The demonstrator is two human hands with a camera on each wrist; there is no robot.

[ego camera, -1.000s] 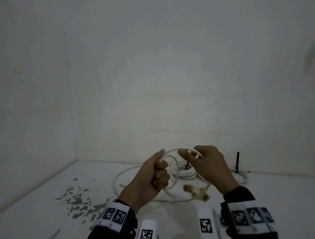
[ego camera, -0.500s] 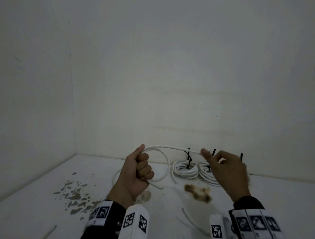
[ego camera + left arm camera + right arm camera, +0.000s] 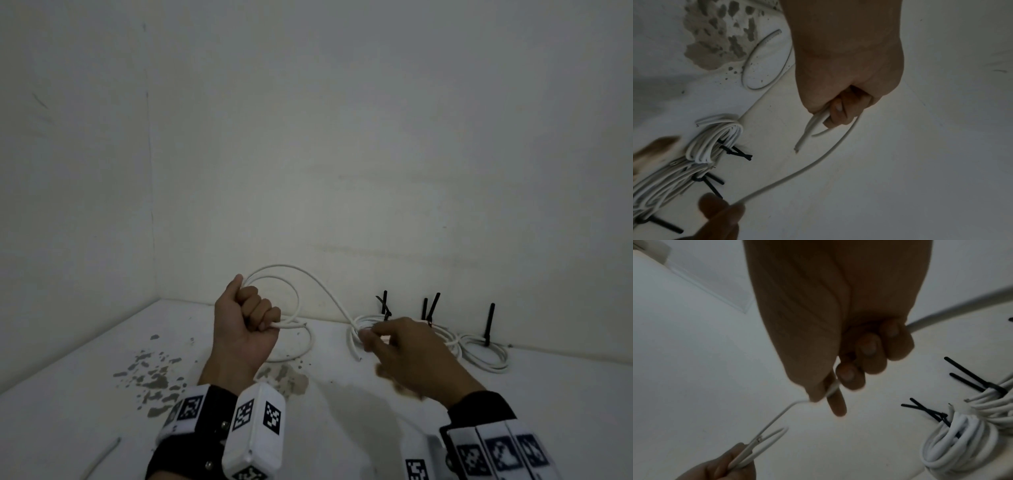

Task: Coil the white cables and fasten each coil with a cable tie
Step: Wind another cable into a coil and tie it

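— Why do we fist the left hand (image 3: 247,325) round the white cable (image 3: 318,284)?
— It keeps the loops gathered above the table (image 3: 85,387); our right hand (image 3: 407,356) pinches the free run to feed another turn.

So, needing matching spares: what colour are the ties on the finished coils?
Black cable ties on the finished coils, clearest in the left wrist view.

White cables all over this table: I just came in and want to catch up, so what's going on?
A person is coiling a loose white cable. The left hand grips the loops made so far in a fist, while the right hand pinches the free length, held out to the side. By the wall lie finished coils already fastened with black cable ties. This coil has no tie yet.
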